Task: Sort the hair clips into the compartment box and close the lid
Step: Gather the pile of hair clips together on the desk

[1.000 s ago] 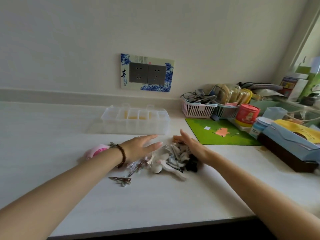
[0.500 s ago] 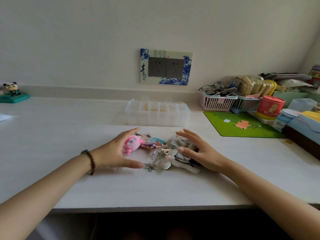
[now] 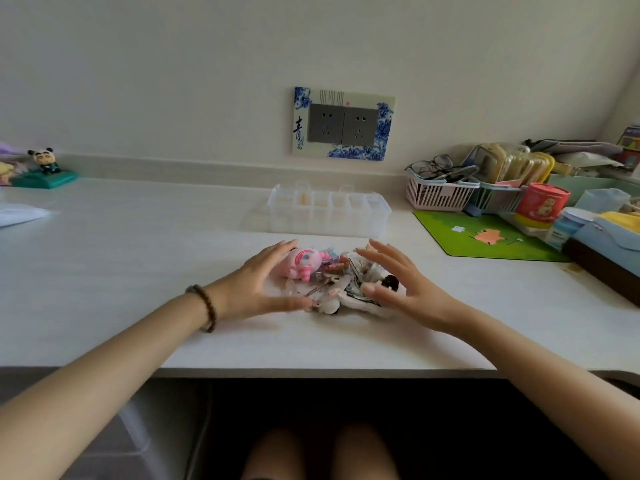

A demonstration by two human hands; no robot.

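Here both hands, left hand (image 3: 254,287) and right hand (image 3: 403,287), cup the hair clips (image 3: 341,284), grip released

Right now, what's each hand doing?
Left hand: open, cupped beside the hair clips, gripping nothing.
Right hand: open, fingers spread, gripping nothing.

open counter all round my pile

bare counter (image 3: 138,258) lies left and in front; the compartment box (image 3: 329,214) stands just behind the clips (image 3: 332,278), clutter crowding the far right.
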